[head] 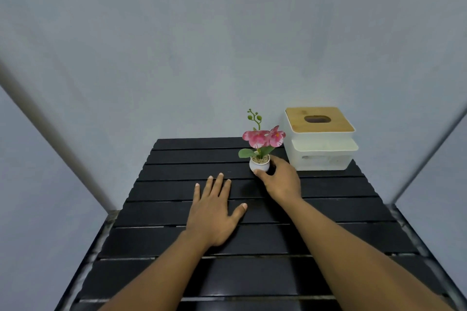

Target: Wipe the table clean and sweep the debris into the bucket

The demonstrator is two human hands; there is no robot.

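A: Where are the hands?

B: The right hand [281, 179] is wrapped round the small white flower pot [259, 163], thumb in front and fingers [276, 162] curled behind it, clamped on the pot. The left hand [214, 212] lies flat on the black slatted surface [341, 209], fingers spread apart, holding nothing.

A: And the pot's position?

B: Upright near the far right of the surface, just beside the white tissue box with the wooden lid [319, 137], with the pink orchid rising straight up. It sits directly ahead of the right palm, so that hand is plainly nearer.

A: Cloth, debris, bucket?

B: None visible here. My guess is the pot is being cleared aside before wiping; a straight lift suits it, since the tall stem could tip it if dragged across the slat gaps.
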